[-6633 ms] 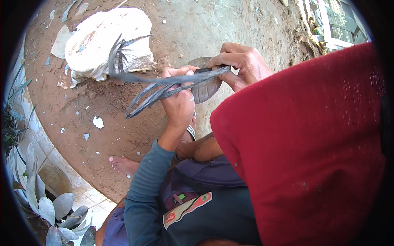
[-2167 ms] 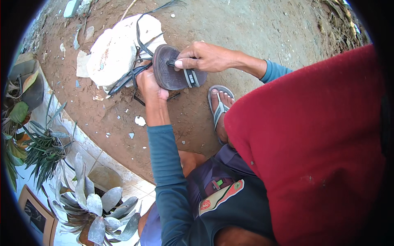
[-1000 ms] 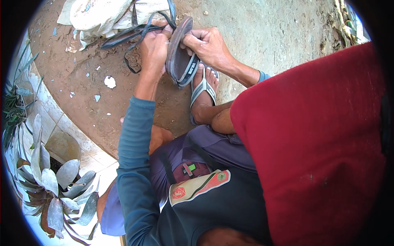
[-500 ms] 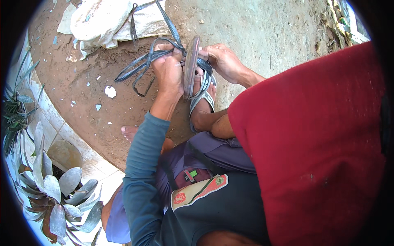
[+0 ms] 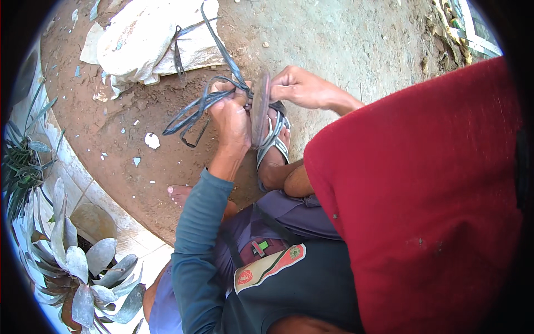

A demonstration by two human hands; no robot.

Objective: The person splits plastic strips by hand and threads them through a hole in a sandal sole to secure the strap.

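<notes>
A flat brown sandal [image 5: 260, 114] is held up edge-on, its sole worn and dirty. My left hand [image 5: 230, 114] is closed at its left side, fingers gripping a dark plastic strip [image 5: 192, 111]. The strip loops out leftward, and one long end runs up toward the white sack. At the sandal's upper right my right hand [image 5: 300, 88] is closed in a pinch; what lies between its fingertips is hidden. Just behind the held sandal is my foot [image 5: 271, 161] in a grey strapped sandal [image 5: 280, 142]. My other foot [image 5: 179, 193], bare, rests on the soil.
A white woven sack [image 5: 150, 42] lies on the brown soil at the far left. Broad-leaved plants [image 5: 83, 267] and a pale tiled edge [image 5: 125, 222] border the left. Red cloth [image 5: 428, 195] covers much of the right. White chips [image 5: 151, 140] dot the soil.
My right hand has pulled slightly up and away from the strip's right side, its fingers now closed tighter. The held sandal sits a little lower in view, and the view itself has shifted slightly.
</notes>
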